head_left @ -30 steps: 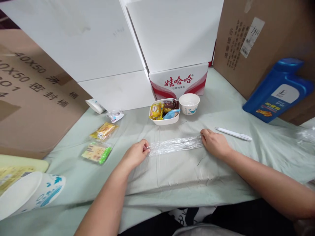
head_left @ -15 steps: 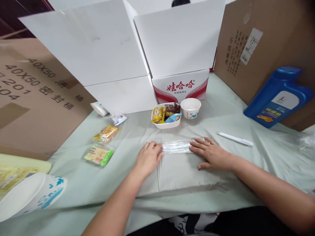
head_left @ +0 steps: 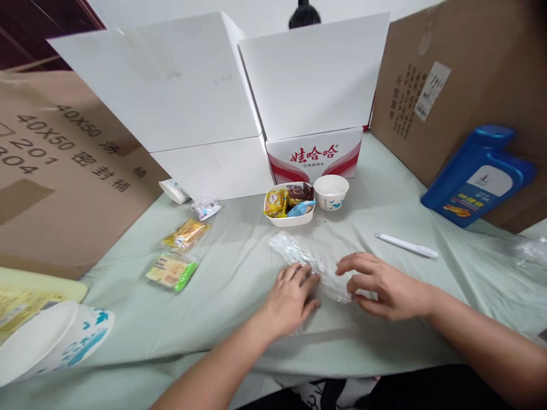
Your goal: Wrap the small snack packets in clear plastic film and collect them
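Observation:
A crumpled, folded strip of clear plastic film (head_left: 294,249) lies diagonally on the cloth in the middle. My left hand (head_left: 293,296) rests on its lower-left side, palm down, fingers spread over the film. At the near right end, my right hand (head_left: 380,285) hovers with curved fingers apart, its fingertips close to the film; whether they touch it is hard to tell. Beyond the strip stand a white tray (head_left: 289,222) of wrapped snacks and a white paper bowl (head_left: 331,192). Right of the film lies a white utility knife (head_left: 405,245).
Packaged snacks (head_left: 171,270) lie at the left, with a large paper cup (head_left: 81,341) tipped near the edge. White boxes (head_left: 205,165) form a back wall. Cardboard boxes (head_left: 85,165) flank both sides. A blue bottle (head_left: 478,176) leans at the right. Green cloth (head_left: 205,319) covers the table.
The plastic film has turned from lying straight across to slanting down rightward. My left hand has moved right and nearer; my right hand has lifted its flat fingers and curved them.

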The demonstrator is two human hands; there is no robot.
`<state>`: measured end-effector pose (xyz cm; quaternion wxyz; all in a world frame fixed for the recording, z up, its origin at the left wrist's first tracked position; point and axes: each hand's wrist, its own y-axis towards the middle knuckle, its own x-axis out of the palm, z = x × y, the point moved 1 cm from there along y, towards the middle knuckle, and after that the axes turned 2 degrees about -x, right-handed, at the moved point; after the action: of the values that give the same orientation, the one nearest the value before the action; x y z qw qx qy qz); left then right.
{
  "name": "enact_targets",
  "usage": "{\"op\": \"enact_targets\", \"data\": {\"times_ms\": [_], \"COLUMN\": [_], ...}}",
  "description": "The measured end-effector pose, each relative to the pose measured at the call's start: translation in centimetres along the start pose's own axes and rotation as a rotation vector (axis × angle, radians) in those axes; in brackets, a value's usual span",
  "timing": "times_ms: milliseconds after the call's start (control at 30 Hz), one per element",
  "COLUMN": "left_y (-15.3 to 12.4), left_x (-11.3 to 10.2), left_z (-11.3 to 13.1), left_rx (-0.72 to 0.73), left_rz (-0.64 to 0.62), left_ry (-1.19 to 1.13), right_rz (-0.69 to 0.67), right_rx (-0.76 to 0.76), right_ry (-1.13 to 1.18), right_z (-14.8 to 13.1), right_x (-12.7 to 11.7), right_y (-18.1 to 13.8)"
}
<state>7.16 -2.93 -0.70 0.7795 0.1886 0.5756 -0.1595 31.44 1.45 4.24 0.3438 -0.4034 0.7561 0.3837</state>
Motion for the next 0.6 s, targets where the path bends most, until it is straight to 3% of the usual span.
{"op": "enact_targets", "data": {"times_ms": [133, 267, 333, 433, 600], "left_y": [-0.3, -0.1, -0.1, -0.2, 0.1], "left_x": [-0.2, -0.5, -0.3, 0.1, 0.4], "left_z": [0.4, 0.1, -0.2, -0.6, -1.1], "left_rx": [0.228, 0.145, 0.072, 0.030, 0.028], "left_rz": [-0.196, -0.272, -0.285, -0.283, -0.289], "left_ry": [-0.262, -0.473, -0.564, -0.673, -0.636], "right_rz": [-0.138, -0.212, -0.129, -0.029, -0.072], "right_rx": [0.029, 0.207, 0.378, 0.586, 0.668], "right_ry": [0.372, 0.591, 0.517, 0.169, -0.139], "right_z": [-1.7, 0.9, 3.0, 5.7, 7.4], "right_x": [-1.2, -1.2, -0.8, 0.3, 2.2], "right_y": [1.0, 3.1, 4.6, 6.5, 8.0]}}
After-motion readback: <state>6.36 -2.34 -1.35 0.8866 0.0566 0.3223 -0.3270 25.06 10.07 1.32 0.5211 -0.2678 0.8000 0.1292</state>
